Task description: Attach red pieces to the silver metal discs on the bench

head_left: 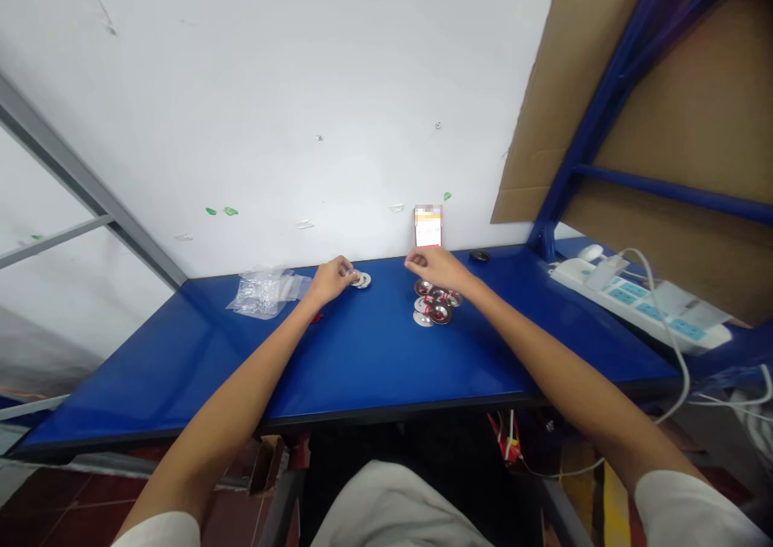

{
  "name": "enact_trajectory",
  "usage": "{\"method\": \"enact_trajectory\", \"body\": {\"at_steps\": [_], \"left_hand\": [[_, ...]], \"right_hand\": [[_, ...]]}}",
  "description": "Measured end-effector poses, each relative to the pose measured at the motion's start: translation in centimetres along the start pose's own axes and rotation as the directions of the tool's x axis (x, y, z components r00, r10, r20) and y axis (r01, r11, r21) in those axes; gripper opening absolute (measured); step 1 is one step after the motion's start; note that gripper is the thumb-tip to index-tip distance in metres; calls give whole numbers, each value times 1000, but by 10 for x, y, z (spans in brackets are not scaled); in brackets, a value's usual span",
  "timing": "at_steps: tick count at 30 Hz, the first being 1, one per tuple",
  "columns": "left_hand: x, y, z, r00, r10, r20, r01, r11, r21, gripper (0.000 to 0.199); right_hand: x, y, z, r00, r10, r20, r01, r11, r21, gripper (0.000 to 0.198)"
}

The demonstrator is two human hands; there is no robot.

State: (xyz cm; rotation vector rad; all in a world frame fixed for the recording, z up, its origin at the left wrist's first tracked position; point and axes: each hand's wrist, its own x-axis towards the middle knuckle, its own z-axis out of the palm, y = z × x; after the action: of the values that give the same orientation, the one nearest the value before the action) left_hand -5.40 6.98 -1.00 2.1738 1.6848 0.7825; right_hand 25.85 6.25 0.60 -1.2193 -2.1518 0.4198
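Observation:
My left hand (330, 280) has its thumb and fingertips closed at the edge of a small pile of flat, pale ring-shaped discs (365, 280), pinching one at the near side. Over to the right, my right hand (442, 267) is held above the desk with its fingers curled together; whatever they may hold is hidden. Just below that hand lies a heap of round, shiny metal discs (440, 314) with dark rims and red bits at their centres. Some pieces in the heap are pale and flat.
Clear plastic bags (264, 293) lie on the blue desk (362, 362) at the left. A lit phone (428, 226) leans on the wall. A black round object (480, 256) sits at the back right. Along the right side runs a white power strip (640, 305) with cables.

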Motion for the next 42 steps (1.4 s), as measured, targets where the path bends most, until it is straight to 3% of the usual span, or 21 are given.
{"method": "enact_trajectory", "body": {"at_steps": [3, 6, 9, 16, 18, 21, 24, 28, 30, 34, 39, 42], "left_hand": [[-1, -2, 3, 998, 48, 39, -56, 974, 219, 47], [-3, 6, 5, 998, 45, 51, -59, 939, 339, 57], [-5, 15, 3, 998, 31, 47, -46, 928, 371, 65], [-13, 28, -6, 996, 88, -5, -82, 938, 336, 55], [-15, 32, -7, 994, 105, -18, -93, 941, 325, 50], [-18, 40, -6, 985, 157, -68, -135, 957, 255, 39], [-23, 50, 1, 952, 292, -93, -281, 953, 115, 29], [-32, 66, 21, 887, 460, -36, -459, 888, 33, 24], [-35, 70, 28, 884, 467, -32, -464, 883, 67, 21], [-40, 72, 31, 909, 403, -103, -392, 913, 112, 18], [-38, 73, 33, 914, 394, -100, -378, 914, 150, 14], [-34, 76, 20, 930, 363, -56, -357, 929, 94, 8]], "right_hand": [[1, 18, -21, 995, 103, -2, -101, 964, -245, 17], [2, 33, -36, 971, 214, 110, -156, 908, -390, 19], [4, 45, -44, 938, 250, 240, -158, 924, -349, 25], [5, 48, -21, 937, 113, 331, -81, 991, -108, 15], [5, 47, -15, 950, 78, 302, -65, 996, -54, 11], [6, 43, -13, 987, 81, 139, -88, 995, 47, 13], [6, 32, -11, 993, 121, -3, -117, 970, 212, 16], [2, 1, 8, 985, 139, -103, -79, 892, 446, 19], [-2, -16, 21, 993, 79, -93, -20, 856, 517, 21], [-10, -35, 37, 990, 78, -121, -3, 850, 527, 24], [-11, -32, 44, 994, 83, -69, -29, 817, 576, 21], [-10, -29, 45, 994, 71, -77, -27, 881, 471, 14]]}}
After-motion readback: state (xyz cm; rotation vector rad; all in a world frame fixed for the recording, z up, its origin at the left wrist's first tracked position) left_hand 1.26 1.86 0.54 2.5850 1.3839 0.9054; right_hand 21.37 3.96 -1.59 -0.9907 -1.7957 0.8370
